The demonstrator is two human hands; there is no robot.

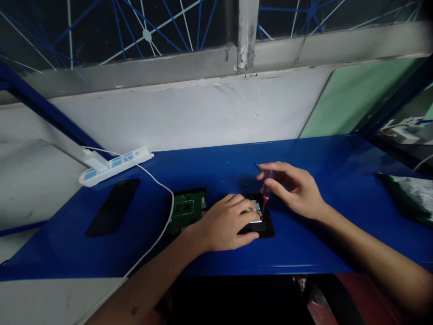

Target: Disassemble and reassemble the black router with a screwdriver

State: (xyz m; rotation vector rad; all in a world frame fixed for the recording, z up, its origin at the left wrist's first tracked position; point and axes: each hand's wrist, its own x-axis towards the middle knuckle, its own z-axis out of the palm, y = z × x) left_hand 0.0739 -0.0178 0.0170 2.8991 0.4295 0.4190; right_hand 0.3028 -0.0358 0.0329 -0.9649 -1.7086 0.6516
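Note:
My right hand [294, 187] grips a small screwdriver [268, 186] with a clear purplish handle and a red collar. The screwdriver stands nearly upright, its dark tip down at a black device part [269, 225] with a silvery metal piece [257, 208]. Over the left part of that device lies my left hand [230, 221], palm down with fingers spread, and it covers much of the part. Just left of my left hand, a green circuit board [184, 207] sits in a dark casing.
A blue table [304, 253] carries a black phone-like slab [113, 207] and a white power strip [117, 166] at left. A white cable [157, 180] runs past the board. Tiny bits lie behind the hands. A silvery-green bag [411, 194] is at right.

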